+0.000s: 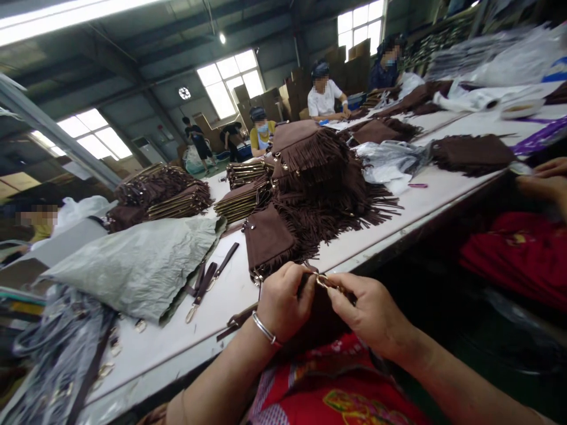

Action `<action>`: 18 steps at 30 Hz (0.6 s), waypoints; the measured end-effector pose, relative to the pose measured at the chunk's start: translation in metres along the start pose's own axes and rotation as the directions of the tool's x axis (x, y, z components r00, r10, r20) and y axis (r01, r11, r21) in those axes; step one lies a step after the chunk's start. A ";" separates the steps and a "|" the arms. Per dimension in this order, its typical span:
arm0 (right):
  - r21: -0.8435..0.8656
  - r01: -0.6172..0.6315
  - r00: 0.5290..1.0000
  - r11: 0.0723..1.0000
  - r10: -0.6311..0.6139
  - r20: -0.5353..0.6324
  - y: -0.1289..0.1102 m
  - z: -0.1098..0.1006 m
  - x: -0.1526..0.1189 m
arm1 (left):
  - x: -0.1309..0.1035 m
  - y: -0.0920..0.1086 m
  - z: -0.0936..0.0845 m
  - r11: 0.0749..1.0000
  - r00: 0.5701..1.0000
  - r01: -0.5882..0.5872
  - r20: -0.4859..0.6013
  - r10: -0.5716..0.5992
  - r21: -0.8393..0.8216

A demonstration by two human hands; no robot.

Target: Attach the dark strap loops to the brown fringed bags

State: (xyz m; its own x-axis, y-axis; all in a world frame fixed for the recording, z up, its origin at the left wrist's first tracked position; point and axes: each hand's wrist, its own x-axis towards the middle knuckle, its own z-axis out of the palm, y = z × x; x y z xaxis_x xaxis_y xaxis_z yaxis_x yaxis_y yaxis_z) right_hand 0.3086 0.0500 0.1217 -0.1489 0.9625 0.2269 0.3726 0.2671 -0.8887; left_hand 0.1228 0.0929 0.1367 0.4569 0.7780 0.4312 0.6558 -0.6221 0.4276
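Note:
Over my lap, my left hand (287, 300) pinches the top edge of a dark brown pouch that hangs partly hidden below my hands. Close beside it, my right hand (370, 307) grips a gold-coloured metal clasp (324, 281) with a dark strap behind it, and the clasp meets the pouch edge between my hands. Just beyond, a brown fringed pouch (270, 236) lies at the table edge, against a tall pile of fringed pouches (310, 171). Dark wrist straps with gold clips (206, 286) rest on the white table (172, 354) to the left.
A grey-green sheet (137, 265) and bundled straps (66, 348) lie at the left. More stacked pouches (163, 195) stand behind. Clear plastic bags (392, 159) and another brown pouch (473, 152) are on the right. Another person's hand (549, 180) is at the right edge; several people work farther back.

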 end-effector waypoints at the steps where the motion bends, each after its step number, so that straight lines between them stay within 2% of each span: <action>1: 0.020 0.002 1.000 1.000 -0.002 0.017 0.001 -0.004 0.000 | -0.001 -0.004 -0.003 0.998 0.996 0.037 0.079 -0.033 -0.052; 4: 0.152 -0.054 0.995 0.987 0.040 0.091 0.008 -0.014 0.000 | -0.010 -0.019 -0.011 0.979 0.933 0.153 0.345 -0.098 -0.136; 6: 0.329 -0.142 0.988 0.934 0.114 0.103 0.016 -0.019 0.001 | -0.022 -0.030 -0.018 0.958 0.876 0.234 0.462 -0.134 -0.166; 8: 0.550 -0.177 0.984 0.816 0.155 0.087 0.028 -0.019 0.004 | -0.036 -0.041 -0.026 0.899 0.820 0.362 0.542 -0.183 -0.245; 10: 0.699 -0.138 0.988 0.702 0.143 0.052 0.042 -0.015 0.009 | -0.045 -0.054 -0.037 0.768 0.799 0.506 0.548 -0.247 -0.392; 12: 0.723 -0.099 0.989 0.683 0.145 -0.001 0.056 -0.009 0.016 | -0.044 -0.069 -0.050 0.598 0.818 0.569 0.460 -0.344 -0.564; 14: 0.684 -0.112 0.980 0.721 0.194 -0.044 0.069 0.000 0.023 | -0.028 -0.090 -0.063 0.472 0.823 0.531 0.295 -0.486 -0.704; 15: 0.659 -0.131 0.973 0.741 0.222 -0.056 0.075 0.004 0.026 | -0.015 -0.103 -0.068 0.464 0.806 0.503 0.200 -0.558 -0.729; 18: 0.588 -0.186 0.954 0.787 0.287 -0.082 0.088 0.015 0.036 | 0.038 -0.149 -0.073 0.586 0.721 0.515 -0.053 -0.691 -0.626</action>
State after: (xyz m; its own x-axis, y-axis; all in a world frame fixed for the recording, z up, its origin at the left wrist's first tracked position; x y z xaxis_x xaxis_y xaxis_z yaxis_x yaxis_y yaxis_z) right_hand 0.3221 0.1078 0.0453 0.0398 0.9992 -0.0056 -0.2182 0.0033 -0.9759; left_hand -0.0009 0.2087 0.1474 -0.1557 0.9861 0.0578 0.2435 -0.0184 0.9697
